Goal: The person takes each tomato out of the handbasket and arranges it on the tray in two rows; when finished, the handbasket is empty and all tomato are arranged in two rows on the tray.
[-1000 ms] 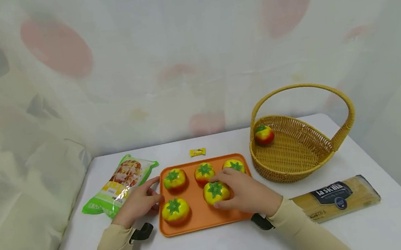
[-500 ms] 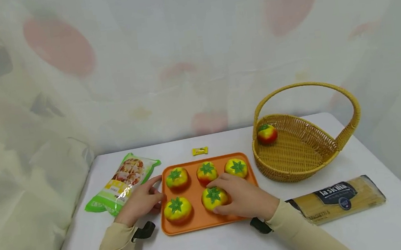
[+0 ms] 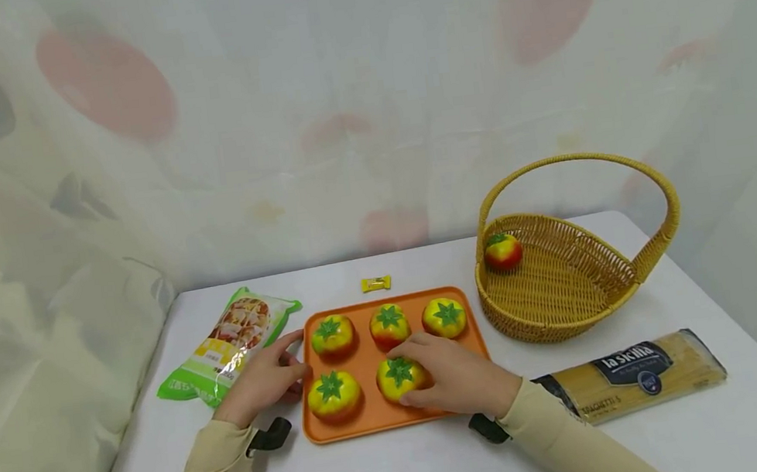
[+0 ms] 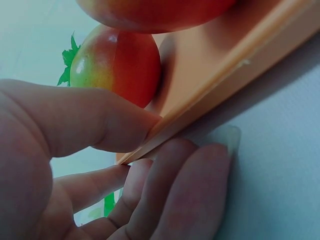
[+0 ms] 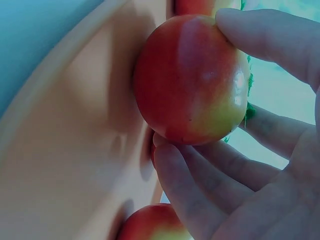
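Observation:
In the head view, an orange tray [image 3: 371,420] bears several yellow-red tomatoes with green star-shaped tops. My right hand [image 3: 454,375] holds the front-middle tomato [image 3: 402,380]; the right wrist view shows thumb and fingers around its sides, very near or on the tray floor. At the tray's left edge is my left hand [image 3: 265,381]. Its thumb [image 4: 127,125] rests on the rim in the left wrist view, with the other fingers curled beside and below. Nearest that hand are the front-left tomato [image 3: 335,397] and back-left tomato [image 3: 333,336].
A wicker basket [image 3: 550,329] with a tall handle stands at the back right, one tomato [image 3: 502,251] inside. A spaghetti pack [image 3: 636,378] lies at the right. Left of the tray is a green food bag [image 3: 226,347]. Behind it lies a small yellow packet [image 3: 375,284].
My right hand has shifted slightly left and toward me with its tomato, over the tray. The left hand stays at the tray's edge. The view has shifted slightly.

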Available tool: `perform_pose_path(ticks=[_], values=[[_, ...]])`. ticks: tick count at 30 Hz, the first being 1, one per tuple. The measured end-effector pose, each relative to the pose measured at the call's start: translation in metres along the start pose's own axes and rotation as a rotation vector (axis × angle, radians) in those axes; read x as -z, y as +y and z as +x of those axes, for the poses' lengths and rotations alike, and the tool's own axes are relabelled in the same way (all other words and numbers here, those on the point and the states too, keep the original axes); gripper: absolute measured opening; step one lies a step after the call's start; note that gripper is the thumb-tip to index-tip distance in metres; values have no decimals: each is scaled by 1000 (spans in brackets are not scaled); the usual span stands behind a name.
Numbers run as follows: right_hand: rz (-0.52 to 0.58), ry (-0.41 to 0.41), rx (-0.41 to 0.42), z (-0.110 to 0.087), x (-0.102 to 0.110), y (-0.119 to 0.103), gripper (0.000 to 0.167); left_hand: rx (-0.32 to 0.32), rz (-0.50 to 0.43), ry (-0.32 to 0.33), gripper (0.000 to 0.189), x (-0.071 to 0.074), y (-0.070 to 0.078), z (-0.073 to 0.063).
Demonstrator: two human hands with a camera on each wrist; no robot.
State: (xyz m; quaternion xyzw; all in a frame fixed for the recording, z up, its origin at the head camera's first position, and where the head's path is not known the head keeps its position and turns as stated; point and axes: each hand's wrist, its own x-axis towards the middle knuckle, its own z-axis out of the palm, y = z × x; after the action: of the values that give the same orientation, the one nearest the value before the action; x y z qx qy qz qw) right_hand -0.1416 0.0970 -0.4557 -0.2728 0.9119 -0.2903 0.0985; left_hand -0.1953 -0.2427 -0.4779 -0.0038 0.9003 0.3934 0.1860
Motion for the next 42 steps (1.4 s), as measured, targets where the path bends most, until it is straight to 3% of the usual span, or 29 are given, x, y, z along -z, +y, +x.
perform_pose_path(ticks=[20, 42], values=[[-6, -14, -20, 1, 1, -3, 61, -3, 23, -2, 73, 1, 0, -1], [14, 40, -13, -7, 19, -1, 64, -14, 28, -1, 73, 1, -1, 0]])
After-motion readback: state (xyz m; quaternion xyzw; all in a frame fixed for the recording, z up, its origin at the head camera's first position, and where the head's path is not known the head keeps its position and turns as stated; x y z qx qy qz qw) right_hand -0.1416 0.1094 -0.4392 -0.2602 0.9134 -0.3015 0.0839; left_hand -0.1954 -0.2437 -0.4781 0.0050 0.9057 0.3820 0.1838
